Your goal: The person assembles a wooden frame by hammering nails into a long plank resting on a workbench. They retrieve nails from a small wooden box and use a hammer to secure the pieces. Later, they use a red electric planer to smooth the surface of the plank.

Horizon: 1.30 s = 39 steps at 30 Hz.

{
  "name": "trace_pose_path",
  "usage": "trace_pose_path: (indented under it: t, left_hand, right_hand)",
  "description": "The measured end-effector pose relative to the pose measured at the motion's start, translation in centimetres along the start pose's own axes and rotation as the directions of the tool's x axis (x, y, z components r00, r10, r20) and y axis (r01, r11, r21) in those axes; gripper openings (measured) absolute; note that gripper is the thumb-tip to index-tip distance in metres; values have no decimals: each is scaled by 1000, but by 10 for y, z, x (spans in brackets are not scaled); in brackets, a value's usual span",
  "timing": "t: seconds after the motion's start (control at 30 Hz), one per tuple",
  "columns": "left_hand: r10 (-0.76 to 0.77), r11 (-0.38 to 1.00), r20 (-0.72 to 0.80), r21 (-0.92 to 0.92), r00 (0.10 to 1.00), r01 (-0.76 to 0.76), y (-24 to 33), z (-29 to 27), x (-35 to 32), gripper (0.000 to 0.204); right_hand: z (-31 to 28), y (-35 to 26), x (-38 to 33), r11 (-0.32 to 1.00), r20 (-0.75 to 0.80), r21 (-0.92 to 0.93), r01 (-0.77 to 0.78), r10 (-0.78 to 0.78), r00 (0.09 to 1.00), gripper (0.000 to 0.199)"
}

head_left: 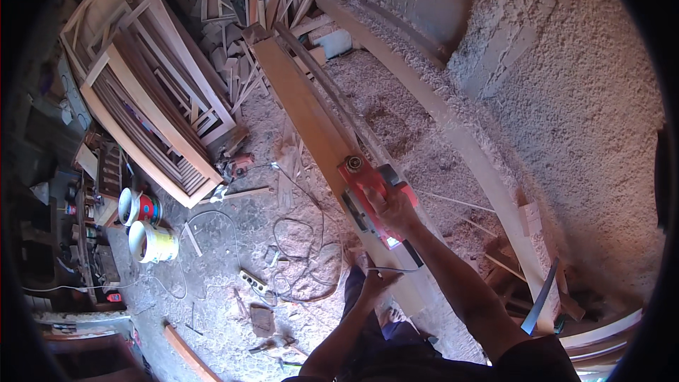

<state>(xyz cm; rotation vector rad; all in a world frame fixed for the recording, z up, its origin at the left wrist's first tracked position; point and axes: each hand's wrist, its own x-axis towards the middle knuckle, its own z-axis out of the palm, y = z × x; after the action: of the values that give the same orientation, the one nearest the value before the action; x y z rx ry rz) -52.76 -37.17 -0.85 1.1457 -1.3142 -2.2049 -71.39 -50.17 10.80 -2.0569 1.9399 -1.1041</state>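
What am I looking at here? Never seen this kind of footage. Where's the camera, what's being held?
One fisheye camera worn on a person's head, looking down, so straight edges bend near the rim. No robot: both arms from the lower edge are the wearer's. The right hand grips a red electric planer sitting on a long wooden plank. The left hand rests at the plank's near end by the planer's thin cord. Wood shavings are heaped to the right. On the floor at left: slatted wooden frames, two paint buckets and a power strip.
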Motion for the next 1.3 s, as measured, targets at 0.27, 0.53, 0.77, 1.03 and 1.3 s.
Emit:
trace_pose_path:
  t: [0.27, 0.53, 0.77, 1.03, 1.3]
  left_hand:
    - [292, 897, -472, 437, 832, -66, 63, -58, 82, 121]
    - [460, 701, -614, 694, 641, 162, 184, -23, 123, 125]
    - [383, 818, -679, 564, 626, 110, 141, 6, 88, 117]
    - [490, 797, -550, 597, 676, -92, 75, 64, 3, 95]
    - [216, 974, -383, 153, 898, -169, 59, 14, 15, 84]
  right_hand:
    - [49, -12, 197, 650, 387, 404, -644, 516, 764, 66]
    - [76, 19, 223, 653, 308, 466, -598, 513, 801, 55]
    - [34, -23, 166, 610, 484, 359, -706, 525, 700, 72]
    - [-2, -22, 17, 939, 215, 176, -295, 256, 943, 63]
    - [8, -25, 22, 998, 185, 6, -63, 61, 981, 48]
